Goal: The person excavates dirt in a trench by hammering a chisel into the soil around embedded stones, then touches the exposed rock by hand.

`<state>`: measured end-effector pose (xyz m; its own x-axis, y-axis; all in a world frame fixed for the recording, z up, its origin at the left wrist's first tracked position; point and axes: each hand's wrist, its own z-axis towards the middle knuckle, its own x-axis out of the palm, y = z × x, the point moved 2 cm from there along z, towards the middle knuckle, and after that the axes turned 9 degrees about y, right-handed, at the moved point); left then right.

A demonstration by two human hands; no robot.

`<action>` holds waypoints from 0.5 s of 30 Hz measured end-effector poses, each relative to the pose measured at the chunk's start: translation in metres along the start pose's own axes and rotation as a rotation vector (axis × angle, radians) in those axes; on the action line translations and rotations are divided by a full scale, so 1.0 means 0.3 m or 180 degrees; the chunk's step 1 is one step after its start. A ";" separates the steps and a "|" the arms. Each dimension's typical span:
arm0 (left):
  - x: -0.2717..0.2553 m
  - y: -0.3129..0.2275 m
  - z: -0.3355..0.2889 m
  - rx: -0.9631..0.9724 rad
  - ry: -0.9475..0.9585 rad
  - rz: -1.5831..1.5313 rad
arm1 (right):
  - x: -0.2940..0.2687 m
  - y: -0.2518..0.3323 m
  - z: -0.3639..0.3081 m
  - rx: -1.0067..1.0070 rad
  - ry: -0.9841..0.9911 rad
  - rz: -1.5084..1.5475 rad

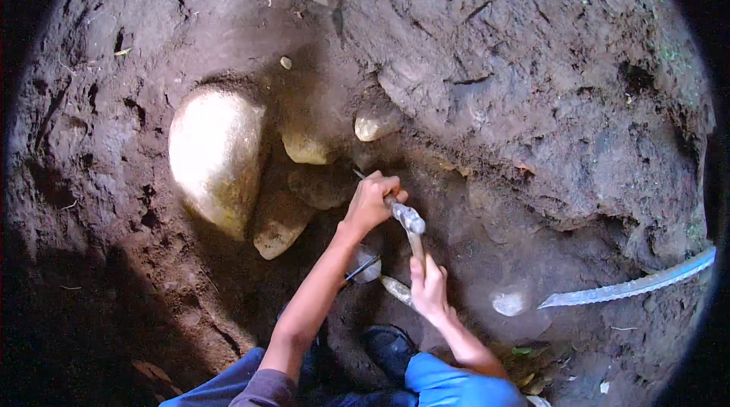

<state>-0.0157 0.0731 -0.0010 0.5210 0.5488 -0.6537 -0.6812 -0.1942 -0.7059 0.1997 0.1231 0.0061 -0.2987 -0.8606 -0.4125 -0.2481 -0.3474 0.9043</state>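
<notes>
My left hand (pixel 372 202) is closed round a thin chisel (pixel 358 173), whose dark tip points up and left at the dug soil. My right hand (pixel 430 287) grips the wooden handle of a hammer (pixel 409 219). The grey metal head of the hammer is right by the chisel's back end; whether they touch I cannot tell. Ahead of my left hand are a small pale stone (pixel 370 127) and a yellowish stone (pixel 306 147), both partly sunk in earth. Under my left forearm lies a dark rod-like tool (pixel 362 268) beside a pale flat piece, partly hidden.
A large smooth boulder (pixel 213 148) rises at the left, with a smaller stone (pixel 280 234) beside it. To the right, a long metal strip with a toothed edge (pixel 631 288) lies near a pale round stone (pixel 509 302). Rough earth banks up at the far right. My shoe (pixel 390 348) is below.
</notes>
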 end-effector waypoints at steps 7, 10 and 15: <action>-0.022 0.019 0.002 0.0038 -0.0066 0.0009 | 0.014 -0.035 0.033 0.0293 -0.0268 0.0137; 0.018 -0.009 0.037 0.0173 -0.0117 -0.0120 | 0.031 -0.098 -0.037 -0.0862 -0.1050 0.1815; -0.037 0.026 -0.007 0.0094 -0.0184 -0.0022 | 0.046 0.016 -0.004 0.0166 -0.0195 0.0233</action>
<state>-0.0258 0.0637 0.0002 0.4958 0.5962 -0.6314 -0.6930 -0.1666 -0.7015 0.1956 0.1091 0.0050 -0.3731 -0.8580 -0.3530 -0.2709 -0.2632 0.9259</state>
